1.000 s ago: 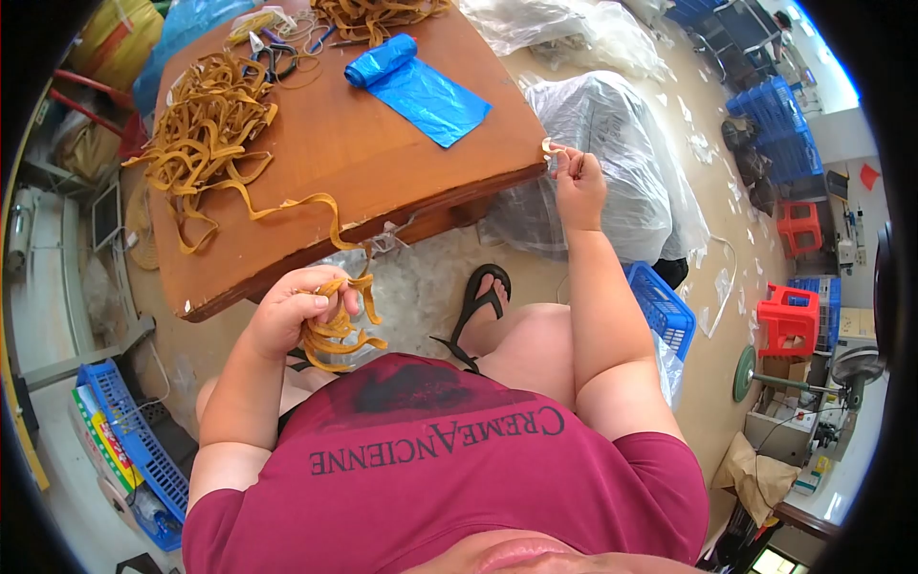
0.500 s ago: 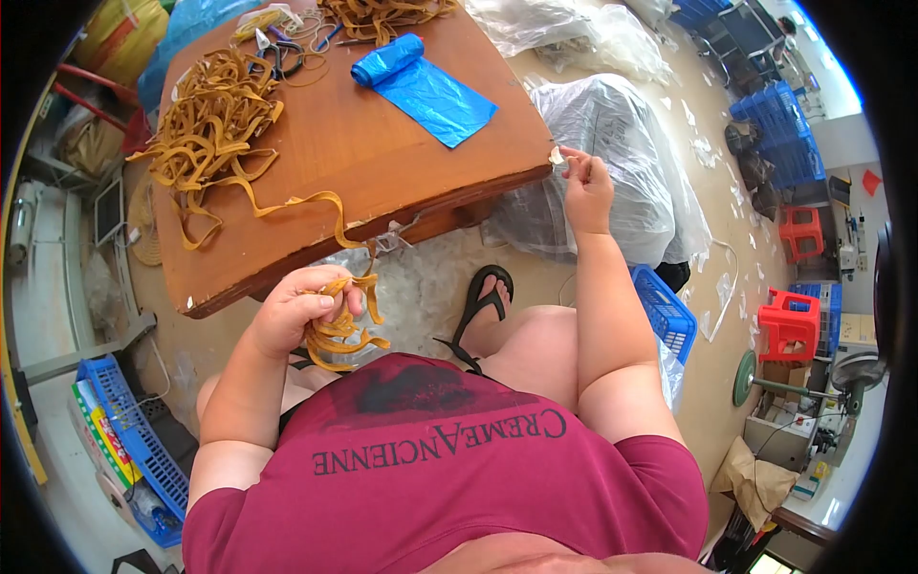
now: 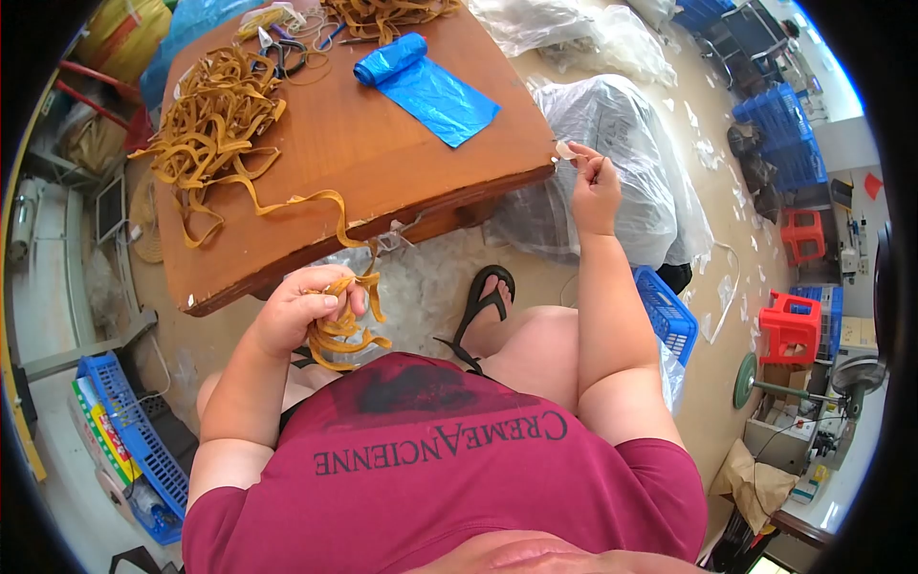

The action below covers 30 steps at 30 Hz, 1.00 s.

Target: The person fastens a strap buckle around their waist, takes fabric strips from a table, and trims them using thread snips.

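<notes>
My left hand (image 3: pixel 308 308) is closed round a bunch of mustard-brown strap (image 3: pixel 346 342), whose loops hang below the fingers. From this bunch the strap runs up over the table edge to a tangled heap of the same strap (image 3: pixel 212 120) on the wooden table (image 3: pixel 335 143). Out to the right, my right hand (image 3: pixel 597 189) is closed, with a small whitish scrap (image 3: pixel 566 150) pinched at the fingertips beside the table corner. A blue roll of plastic bags (image 3: pixel 435 96) lies partly unrolled on the tabletop.
Black-handled scissors (image 3: pixel 290 59) and more strap (image 3: pixel 387 17) lie at the table's far side. A plastic-wrapped bundle (image 3: pixel 612 163) stands right of the table. A blue basket (image 3: pixel 667 311), red stools (image 3: pixel 790 327) and a fan (image 3: pixel 859 373) are on the right.
My right hand has shifted slightly right, and the whitish scrap at its fingertips has tilted. My left hand stays nearly still with the strap.
</notes>
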### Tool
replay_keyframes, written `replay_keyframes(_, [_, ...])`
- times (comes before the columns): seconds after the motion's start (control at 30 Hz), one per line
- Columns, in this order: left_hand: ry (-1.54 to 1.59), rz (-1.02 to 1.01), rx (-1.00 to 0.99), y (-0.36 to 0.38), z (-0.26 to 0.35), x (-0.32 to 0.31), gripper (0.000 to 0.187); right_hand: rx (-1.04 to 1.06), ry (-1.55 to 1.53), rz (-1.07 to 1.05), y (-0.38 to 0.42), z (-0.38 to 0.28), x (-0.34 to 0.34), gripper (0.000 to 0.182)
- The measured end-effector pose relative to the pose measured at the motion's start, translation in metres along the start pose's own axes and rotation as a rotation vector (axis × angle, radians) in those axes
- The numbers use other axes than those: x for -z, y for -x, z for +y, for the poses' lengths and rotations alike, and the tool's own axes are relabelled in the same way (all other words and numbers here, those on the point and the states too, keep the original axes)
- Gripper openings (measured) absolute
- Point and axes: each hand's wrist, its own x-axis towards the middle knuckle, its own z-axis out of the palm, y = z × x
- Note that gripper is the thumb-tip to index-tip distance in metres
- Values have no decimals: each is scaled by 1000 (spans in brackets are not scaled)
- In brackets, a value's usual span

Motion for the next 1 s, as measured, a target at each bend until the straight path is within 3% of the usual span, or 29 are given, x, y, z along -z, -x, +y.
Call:
replay_keyframes(0.23, [33, 6, 14, 0, 1, 0, 29, 50, 94, -71, 1, 8, 1, 7])
replay_keyframes(0.33, [60, 19, 16, 1, -1, -1, 30, 128, 101, -99, -1, 1, 2, 15])
replay_keyframes(0.53, [92, 81, 10, 1, -2, -5, 32, 49, 153, -146, 0, 13, 7, 25])
replay_keyframes(1.0, [128, 50, 27, 7, -3, -1, 27, 117, 233, -255, -5, -9, 8, 27])
